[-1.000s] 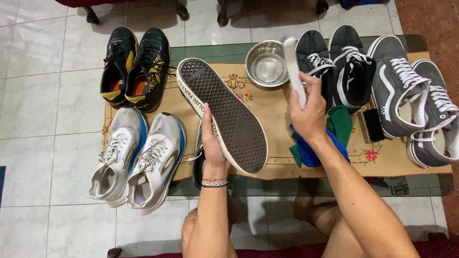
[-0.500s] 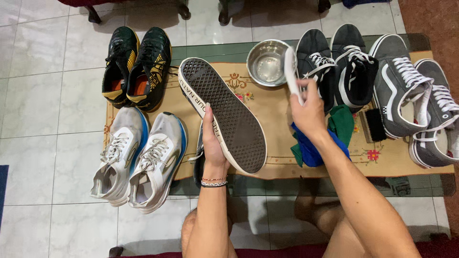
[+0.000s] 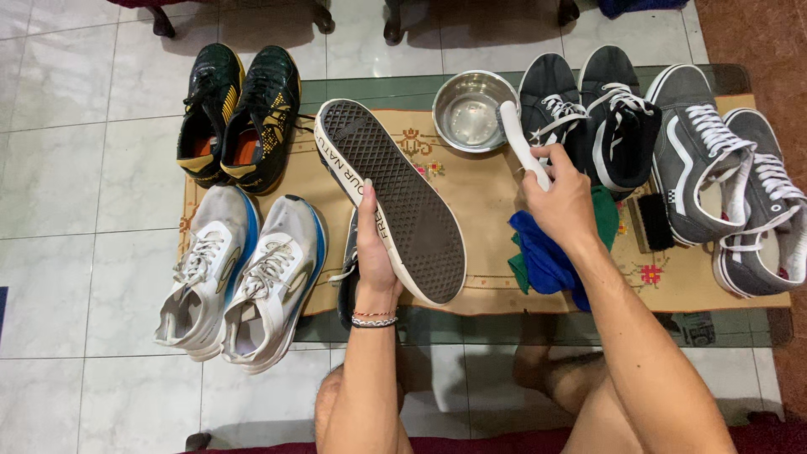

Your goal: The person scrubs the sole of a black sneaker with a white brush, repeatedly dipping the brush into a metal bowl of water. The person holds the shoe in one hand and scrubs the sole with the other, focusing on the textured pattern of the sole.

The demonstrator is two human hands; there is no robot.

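Shoes are counted at ten in all: one pair of black and yellow boots [image 3: 239, 118], one pair of white mesh trainers [image 3: 239, 282] with blue edging, one pair of black canvas sneakers [image 3: 593, 113] with white laces, one pair of grey canvas sneakers [image 3: 727, 189], one upturned sneaker [image 3: 391, 202] and one dark shoe [image 3: 346, 277] partly hidden beneath it. One steel bowl [image 3: 471, 109], one white brush [image 3: 523, 151], one small dark brush [image 3: 654, 223] and a bunched blue and green cloth [image 3: 546, 256] are also seen on the tan patterned mat [image 3: 487, 197], which lies on a glass table [image 3: 370, 88]. The upturned sneaker is held above the mat's middle by the left hand [image 3: 374, 261], whose fingers are clamped on its white rubber sidewall, the dark waffle-ribbed sole facing up. The white brush is gripped by its smooth plastic handle in the closed right hand [image 3: 565, 202], its head pointing to the bowl's rim. Compared with half a second ago, the brush is seen lowered and its head brought nearer the bowl, while the sneaker is held much as before. The bowl is round and shiny, the floor is of pale glazed tiles, and two beaded bracelets [image 3: 374, 318] are worn at the left wrist.
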